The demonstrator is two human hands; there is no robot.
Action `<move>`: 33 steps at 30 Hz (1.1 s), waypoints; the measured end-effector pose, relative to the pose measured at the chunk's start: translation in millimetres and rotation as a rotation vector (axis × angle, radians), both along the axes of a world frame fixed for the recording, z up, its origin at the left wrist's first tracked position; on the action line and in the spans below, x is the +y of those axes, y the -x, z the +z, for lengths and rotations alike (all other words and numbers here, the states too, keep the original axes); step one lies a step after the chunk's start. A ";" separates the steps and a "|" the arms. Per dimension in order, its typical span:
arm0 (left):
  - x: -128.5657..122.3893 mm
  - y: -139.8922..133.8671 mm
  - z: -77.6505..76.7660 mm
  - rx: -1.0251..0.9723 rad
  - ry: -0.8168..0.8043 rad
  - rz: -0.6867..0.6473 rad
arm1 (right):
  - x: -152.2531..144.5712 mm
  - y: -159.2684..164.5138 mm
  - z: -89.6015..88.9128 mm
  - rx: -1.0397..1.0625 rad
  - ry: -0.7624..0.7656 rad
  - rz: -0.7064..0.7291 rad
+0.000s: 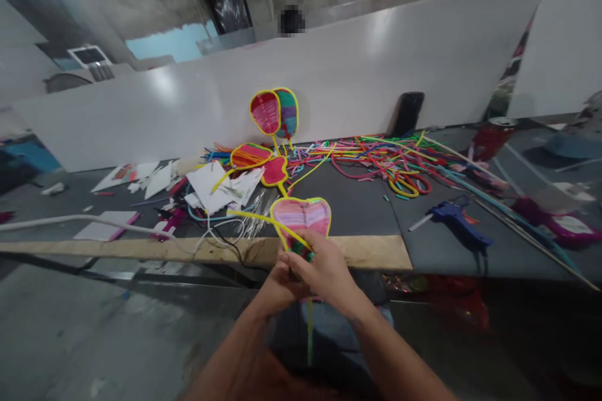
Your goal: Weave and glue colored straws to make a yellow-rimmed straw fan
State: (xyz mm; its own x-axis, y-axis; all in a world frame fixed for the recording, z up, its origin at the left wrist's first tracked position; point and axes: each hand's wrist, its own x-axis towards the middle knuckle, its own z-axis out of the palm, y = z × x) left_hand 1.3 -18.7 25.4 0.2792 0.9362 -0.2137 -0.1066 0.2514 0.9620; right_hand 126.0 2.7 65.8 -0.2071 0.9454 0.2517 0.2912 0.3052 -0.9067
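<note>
One fan (308,210) in two hands (330,268), four fans (266,114) beyond

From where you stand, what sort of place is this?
Probably a craft workshop: it has a blue glue gun, a pile of coloured strips and a yellow-rimmed fan-like piece being held.

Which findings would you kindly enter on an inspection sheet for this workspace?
Surface: dark tabletop, brown strip along part of its near edge.
Work pieces: yellow-rimmed pink panel in hand; similar panels beyond.
Clutter: colourful stems heaped at the back, white papers, blue glue gun.
Hands: right hand grips the pink panel's lower part; left hand meets it, grip partly hidden.
Cables: white cable at left; black cord across the brown strip.
Surroundings: grey partition behind, phone-like item propped against it.
</note>
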 end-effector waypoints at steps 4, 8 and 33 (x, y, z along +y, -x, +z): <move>3.2 3.7 -12.2 -0.157 0.031 0.182 | -2.1 -13.8 -10.9 0.100 0.085 0.046; -2.1 9.5 -19.0 -0.309 0.074 0.228 | -4.1 -52.3 -30.2 0.264 0.156 -0.203; -11.3 12.4 -26.1 -0.507 0.089 0.058 | -13.4 -38.9 -66.7 0.884 0.713 -0.004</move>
State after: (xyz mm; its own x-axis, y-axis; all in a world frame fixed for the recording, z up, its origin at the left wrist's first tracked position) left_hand -11.2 -30.0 -0.7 0.3167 0.9375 -0.1443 -0.5697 0.3097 0.7613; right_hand 164.9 -10.6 -1.0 -0.2206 0.9319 -0.2878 -0.5370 -0.3623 -0.7618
